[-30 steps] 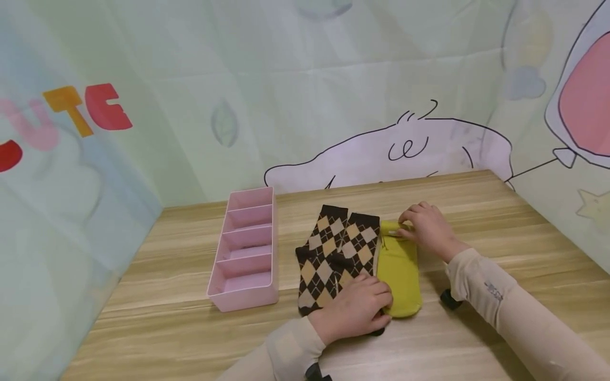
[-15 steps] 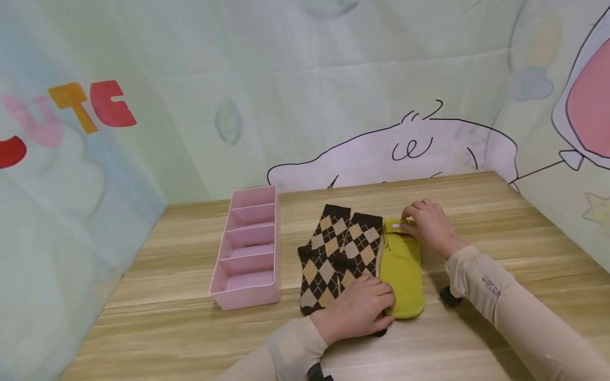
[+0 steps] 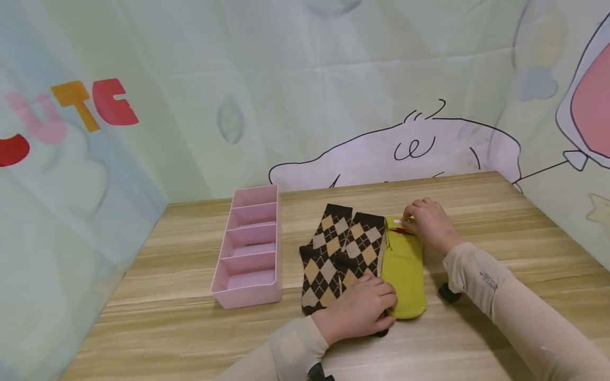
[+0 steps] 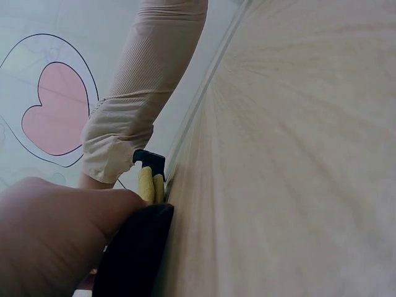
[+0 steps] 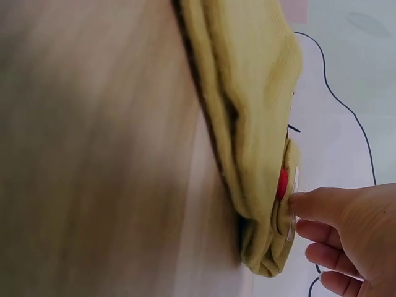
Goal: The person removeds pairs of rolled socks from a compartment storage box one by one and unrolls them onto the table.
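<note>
A pair of dark argyle socks (image 3: pixel 329 267) with tan and beige diamonds lies flat on the table. Just right of them, a folded yellow sock bundle (image 3: pixel 404 278) lies flat, its far end turned over. My left hand (image 3: pixel 358 308) rests across the toe end of the argyle socks, its fingertips at the yellow socks' edge. At the far end, my right hand (image 3: pixel 430 225) pinches the folded cuff between thumb and fingers. The right wrist view shows the thumb on the yellow cuff (image 5: pixel 281 226), beside a small red patch (image 5: pixel 283 184). A white tag shows at the fold.
A pink divided box (image 3: pixel 248 248) with several compartments stands left of the socks. The wood-grain table (image 3: pixel 181 317) meets a printed cloth backdrop (image 3: pixel 238 79) behind. A black wrist strap part (image 3: pixel 448 292) hangs below the right sleeve, close to the table.
The yellow cuff has been turned down a little by my right hand, and a red patch now shows beneath the white tag. My left hand stays on the argyle socks.
</note>
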Motion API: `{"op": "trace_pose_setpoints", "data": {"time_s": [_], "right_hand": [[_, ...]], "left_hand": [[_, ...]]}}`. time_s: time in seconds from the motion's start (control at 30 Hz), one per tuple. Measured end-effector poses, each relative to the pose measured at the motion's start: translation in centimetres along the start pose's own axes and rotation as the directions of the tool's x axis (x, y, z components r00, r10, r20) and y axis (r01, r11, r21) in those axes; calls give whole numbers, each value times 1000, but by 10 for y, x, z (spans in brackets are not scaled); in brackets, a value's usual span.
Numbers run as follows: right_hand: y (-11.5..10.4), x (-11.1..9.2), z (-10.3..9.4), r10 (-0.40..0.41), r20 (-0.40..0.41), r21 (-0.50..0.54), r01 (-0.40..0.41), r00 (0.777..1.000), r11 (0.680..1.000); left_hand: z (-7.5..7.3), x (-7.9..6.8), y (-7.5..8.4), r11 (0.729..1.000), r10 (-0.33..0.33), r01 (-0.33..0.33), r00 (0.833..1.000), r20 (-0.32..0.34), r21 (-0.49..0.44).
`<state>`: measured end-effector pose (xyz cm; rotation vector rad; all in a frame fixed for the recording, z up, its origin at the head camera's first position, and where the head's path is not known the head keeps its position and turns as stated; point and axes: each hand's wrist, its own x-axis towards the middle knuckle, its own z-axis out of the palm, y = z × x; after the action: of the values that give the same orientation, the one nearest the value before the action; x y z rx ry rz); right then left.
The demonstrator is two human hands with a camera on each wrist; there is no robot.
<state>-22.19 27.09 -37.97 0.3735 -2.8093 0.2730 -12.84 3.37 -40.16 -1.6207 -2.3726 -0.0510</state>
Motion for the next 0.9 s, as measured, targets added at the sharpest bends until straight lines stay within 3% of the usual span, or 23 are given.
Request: {"op": "trace_pose_setpoints", "data": {"time_s": [0.67, 0.9], "right_hand": [[3, 1, 4, -4, 95, -12, 5, 995, 1000], [5, 2, 6, -6, 84, -27, 9, 996, 1000]], "left_hand": [[1, 0, -1, 1000, 2, -2, 1000, -13, 4], [-1, 0, 1, 1000, -10, 10, 1000, 17, -17]]}}
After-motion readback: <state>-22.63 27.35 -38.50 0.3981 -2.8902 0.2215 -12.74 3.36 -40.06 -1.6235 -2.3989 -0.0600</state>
